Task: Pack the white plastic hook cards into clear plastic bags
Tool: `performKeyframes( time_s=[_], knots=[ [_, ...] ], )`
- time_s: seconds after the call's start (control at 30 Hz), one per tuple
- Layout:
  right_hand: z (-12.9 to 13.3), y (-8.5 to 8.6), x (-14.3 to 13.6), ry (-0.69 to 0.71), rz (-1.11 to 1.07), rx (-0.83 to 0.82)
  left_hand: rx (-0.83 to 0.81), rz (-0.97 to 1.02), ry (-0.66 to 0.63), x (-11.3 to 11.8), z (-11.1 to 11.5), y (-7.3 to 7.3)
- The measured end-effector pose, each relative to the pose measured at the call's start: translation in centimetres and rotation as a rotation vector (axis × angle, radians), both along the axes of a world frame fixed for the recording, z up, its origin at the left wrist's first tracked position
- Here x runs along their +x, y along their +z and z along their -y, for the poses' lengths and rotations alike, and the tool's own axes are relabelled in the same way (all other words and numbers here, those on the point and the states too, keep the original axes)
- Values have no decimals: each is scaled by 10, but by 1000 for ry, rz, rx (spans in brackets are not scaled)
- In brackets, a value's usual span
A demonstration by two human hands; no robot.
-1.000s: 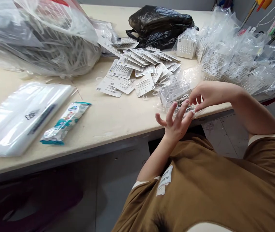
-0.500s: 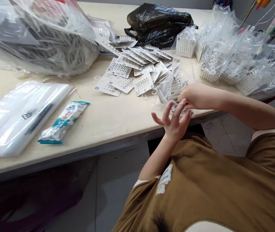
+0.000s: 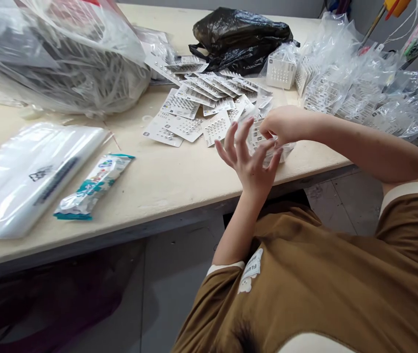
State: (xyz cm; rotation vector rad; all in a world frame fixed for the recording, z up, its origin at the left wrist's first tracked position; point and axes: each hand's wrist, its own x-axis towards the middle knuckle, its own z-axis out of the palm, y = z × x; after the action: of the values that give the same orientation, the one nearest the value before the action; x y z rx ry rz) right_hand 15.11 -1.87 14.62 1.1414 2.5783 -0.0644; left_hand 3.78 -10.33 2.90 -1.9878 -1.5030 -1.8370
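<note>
— What has the right hand (image 3: 285, 125) got?

— Its fingers are curled tight around a small clear plastic bag of white stud cards (image 3: 267, 142), pinching the bag's top, just above the near edge of the cream table (image 3: 179, 181).

— And the left hand (image 3: 251, 164)?

— Spread wide, fingers fanned; only the fingertips (image 3: 277, 153) meet the bag's near side, steadying it.

— What lies around?

— A loose heap of white dotted cards (image 3: 209, 105) just behind the bag, a crumpled black plastic bag (image 3: 241, 34) beyond that, filled clear packets (image 3: 359, 93) to the right, and a teal-and-white wrapper (image 3: 93, 186) well to the left.
</note>
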Motion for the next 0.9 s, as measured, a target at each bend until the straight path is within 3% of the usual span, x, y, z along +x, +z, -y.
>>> performKeyframes(
  time_s=[0.13,0.27,0.37,0.53,0.7,0.8,0.9],
  knots=[
    [-1,-1,1,-49,4,-7,133,148,-156,-23,-6,-24],
    [1,-4,3,-41,32,46,-49,223,-192,-30,-13,-58],
    [4,-7,3,-34,80,71,-178,228,-226,-23,-19,-72],
    [4,1,10,-74,10,86,-172,332,-185,-13,-24,-66],
    [-12,28,43,-105,-122,-95,-156,348,-124,-18,-27,-62],
    [-17,35,62,-155,-15,-169,-147,327,-234,-21,-26,-64],
    [-11,33,65,-216,-20,-18,-175,333,-340,-23,-26,-68]
  ],
)
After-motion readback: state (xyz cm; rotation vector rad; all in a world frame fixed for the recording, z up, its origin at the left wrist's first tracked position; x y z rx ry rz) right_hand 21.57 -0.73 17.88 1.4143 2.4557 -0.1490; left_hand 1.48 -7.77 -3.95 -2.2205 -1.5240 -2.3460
